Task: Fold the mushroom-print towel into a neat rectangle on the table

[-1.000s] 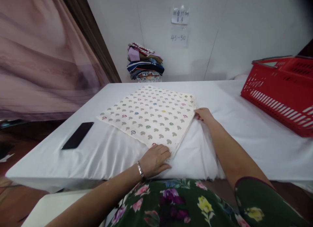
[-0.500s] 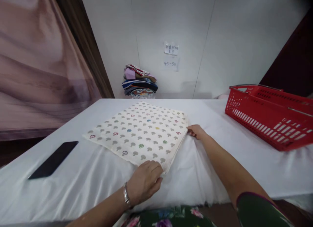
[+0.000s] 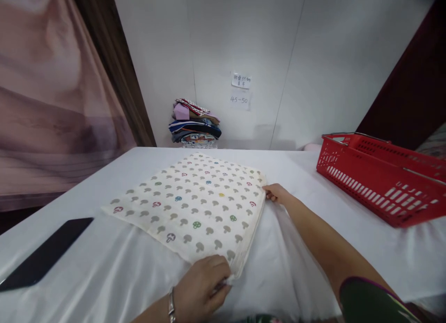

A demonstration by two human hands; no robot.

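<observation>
Mushroom-print cloth (image 3: 195, 207) lies flat as a layered square at the centre of the white-covered table (image 3: 104, 272). The left hand (image 3: 200, 288), at the cloth's 6 o'clock corner, has its fingers curled and pinching the stacked edges. The right hand (image 3: 275, 193), at the 3 o'clock corner, has its fingers closed on that corner. Judging by the layered right edge, the cloth is already folded at least once and smooth, and it lies well apart from the pile of folded cloths (image 3: 195, 125) at 12 o'clock. Black phone (image 3: 42, 255) at 8 o'clock; red basket (image 3: 379, 179) at 2 o'clock.
</observation>
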